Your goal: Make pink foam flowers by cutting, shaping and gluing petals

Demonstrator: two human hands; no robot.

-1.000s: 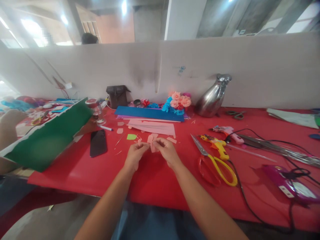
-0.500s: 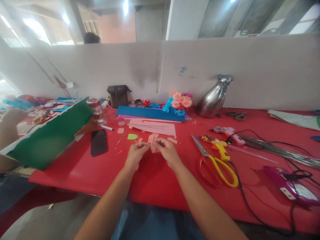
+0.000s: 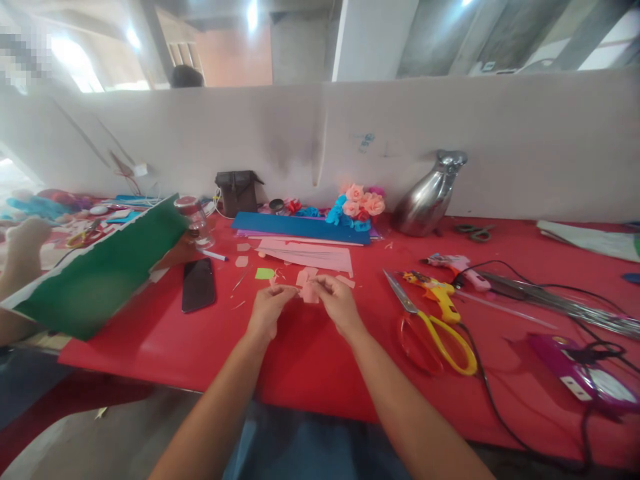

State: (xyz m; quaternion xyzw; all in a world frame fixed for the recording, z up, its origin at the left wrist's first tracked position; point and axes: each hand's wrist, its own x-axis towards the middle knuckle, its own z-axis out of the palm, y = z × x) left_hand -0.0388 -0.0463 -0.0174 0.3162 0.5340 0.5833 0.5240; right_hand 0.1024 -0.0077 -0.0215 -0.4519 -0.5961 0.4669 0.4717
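My left hand (image 3: 267, 308) and my right hand (image 3: 336, 301) meet over the red table (image 3: 310, 360). Both pinch a small piece of pink paper (image 3: 309, 292) held between their fingertips just above the tabletop. More pink scraps (image 3: 304, 275) and a light green scrap (image 3: 263, 273) lie just beyond my fingers. A stack of pink paper sheets (image 3: 310, 255) lies farther back.
Yellow-handled scissors (image 3: 434, 325) and a yellow glue gun (image 3: 435, 291) lie to the right, with a pink glue gun (image 3: 457, 265), wires (image 3: 560, 300) and a purple device (image 3: 580, 373). A black phone (image 3: 198, 285) and green sheet (image 3: 100, 273) lie left. Paper flowers (image 3: 357, 203), blue sheets (image 3: 300, 227) and a metal jug (image 3: 427, 197) stand behind.
My hands have barely shifted; the fingers keep working the pink paper piece, which now sits slightly lower between them.
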